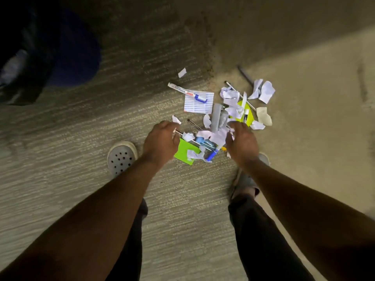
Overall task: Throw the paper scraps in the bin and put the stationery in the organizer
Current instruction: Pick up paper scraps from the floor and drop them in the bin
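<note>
A heap of torn white paper scraps (230, 102) and stationery lies on the carpet in front of my feet. In it I see a white marker with a blue cap (186, 91) on a lined sheet (199, 103), a grey stapler (218, 118), green sticky notes (185, 152), a blue marker (212, 155) and thin pens (239, 95). My left hand (161, 139) hovers over the heap's left edge, fingers spread. My right hand (241, 141) hovers over its right edge, fingers curled downward, holding nothing that I can see.
A dark bin with a black liner (26, 57) stands at the far left, with a blue shape (79, 49) beside it. My feet (120, 157) stand on either side of the heap. A stray scrap (182, 72) and a dark pen (246, 75) lie farther out.
</note>
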{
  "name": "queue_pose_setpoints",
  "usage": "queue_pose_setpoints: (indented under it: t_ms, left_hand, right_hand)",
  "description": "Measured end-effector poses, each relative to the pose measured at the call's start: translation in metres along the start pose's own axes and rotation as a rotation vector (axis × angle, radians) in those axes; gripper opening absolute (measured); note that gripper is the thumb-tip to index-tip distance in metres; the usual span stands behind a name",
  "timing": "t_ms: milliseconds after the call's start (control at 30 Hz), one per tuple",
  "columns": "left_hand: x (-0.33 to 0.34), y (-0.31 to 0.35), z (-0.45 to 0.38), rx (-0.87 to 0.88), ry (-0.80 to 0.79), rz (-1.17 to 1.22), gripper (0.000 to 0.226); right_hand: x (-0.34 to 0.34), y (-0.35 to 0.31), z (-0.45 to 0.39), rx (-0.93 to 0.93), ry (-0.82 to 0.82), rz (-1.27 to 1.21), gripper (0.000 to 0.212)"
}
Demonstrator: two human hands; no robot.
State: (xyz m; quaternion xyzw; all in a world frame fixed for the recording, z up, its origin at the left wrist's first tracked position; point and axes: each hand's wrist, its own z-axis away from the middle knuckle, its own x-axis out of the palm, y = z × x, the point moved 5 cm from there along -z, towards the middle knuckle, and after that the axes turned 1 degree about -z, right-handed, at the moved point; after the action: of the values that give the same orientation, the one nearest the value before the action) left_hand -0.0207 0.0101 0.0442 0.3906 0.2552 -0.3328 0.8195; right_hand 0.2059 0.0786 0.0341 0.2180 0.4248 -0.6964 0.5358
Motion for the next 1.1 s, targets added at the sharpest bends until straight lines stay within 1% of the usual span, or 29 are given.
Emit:
queue_pose_setpoints:
  t_ms: [100, 167, 233, 267, 300, 367, 433, 500, 633, 700, 767, 833, 967, 1033, 1100]
  left_hand:
    - [0.014, 0.012, -0.04, 0.066, 0.022, -0.075, 0.04]
    - [0.02, 0.02, -0.07, 0.115, 0.049, -0.141, 0.045]
    - [0.022, 0.029, -0.1, 0.133, 0.086, -0.198, 0.043]
    - [0.023, 0.033, -0.114, 0.128, 0.112, -0.228, 0.04]
    - [0.022, 0.037, -0.128, 0.114, 0.138, -0.264, 0.038]
    - [0.024, 0.043, -0.157, 0.075, 0.151, -0.332, 0.037]
    - [0.023, 0.043, -0.177, 0.041, 0.096, -0.399, 0.038]
    - [0.029, 0.04, -0.193, -0.003, 0.049, -0.463, 0.036]
    - [0.03, 0.038, -0.202, -0.026, 0.058, -0.504, 0.031]
    - [0.029, 0.035, -0.2, -0.034, 0.043, -0.496, 0.029]
    - [0.029, 0.032, -0.194, -0.047, 0.043, -0.422, 0.029]
    - [0.027, 0.032, -0.19, -0.056, 0.071, -0.344, 0.029]
    - [0.029, 0.05, -0.184, -0.041, 0.13, -0.162, 0.027]
    - [0.039, 0.076, -0.179, 0.033, 0.119, -0.085, 0.028]
    - [0.052, 0.108, -0.174, 0.12, 0.078, -0.044, 0.028]
  right_hand:
    - [-0.007, 0.013, -0.047, -0.091, 0.021, 0.128, 0.046]
    - [-0.01, 0.014, -0.079, -0.191, 0.003, 0.287, 0.06]
    - [-0.007, 0.014, -0.105, -0.282, -0.063, 0.402, 0.076]
    - [-0.004, 0.014, -0.115, -0.313, -0.105, 0.433, 0.079]
    - [0.001, 0.013, -0.123, -0.336, -0.141, 0.461, 0.078]
    - [0.008, 0.012, -0.136, -0.389, -0.178, 0.529, 0.067]
    - [0.016, 0.005, -0.134, -0.449, -0.182, 0.557, 0.053]
    - [0.022, 0.007, -0.134, -0.453, -0.173, 0.514, 0.047]
    - [0.024, 0.012, -0.134, -0.432, -0.105, 0.411, 0.036]
    - [0.024, 0.013, -0.135, -0.428, -0.098, 0.385, 0.034]
    - [0.021, 0.017, -0.135, -0.396, -0.098, 0.289, 0.032]
    - [0.007, 0.023, -0.136, -0.326, -0.054, 0.113, 0.03]
    - [-0.041, 0.048, -0.132, -0.154, 0.145, -0.208, 0.023]
    - [-0.061, 0.07, -0.132, -0.072, 0.198, -0.23, 0.021]
    - [-0.071, 0.093, -0.136, 0.006, 0.184, -0.172, 0.023]
